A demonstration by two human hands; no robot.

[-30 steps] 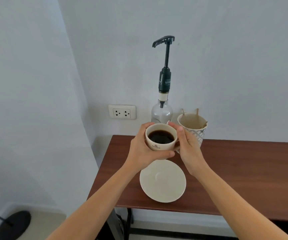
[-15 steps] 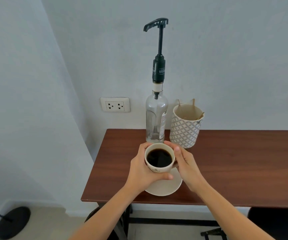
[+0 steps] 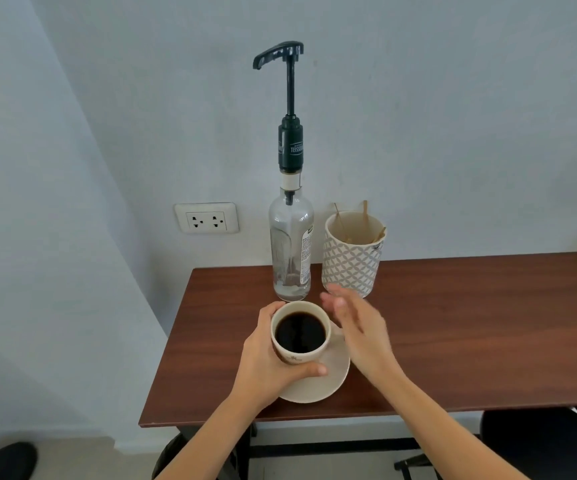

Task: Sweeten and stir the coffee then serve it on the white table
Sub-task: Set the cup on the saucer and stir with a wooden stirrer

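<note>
A cream cup [image 3: 299,355] full of black coffee rests on or just above a cream saucer [image 3: 318,386] near the front left of the brown table [image 3: 453,323]. My left hand [image 3: 266,362] is wrapped around the cup's left side. My right hand [image 3: 356,323] hovers open just right of the cup, fingers spread, holding nothing. Behind the cup stands a clear glass syrup bottle [image 3: 290,251] with a tall dark pump [image 3: 288,105]. To the bottle's right is a patterned white holder [image 3: 351,261] with wooden stir sticks.
The brown table stands against a pale wall with a double socket [image 3: 206,218] at its left. A dark chair seat [image 3: 539,441] shows below the table's right side. A black round base [image 3: 6,459] lies on the floor at the bottom left.
The cup has come down from in front of the bottle onto the saucer. My right hand has let go of the cup and opened beside it.
</note>
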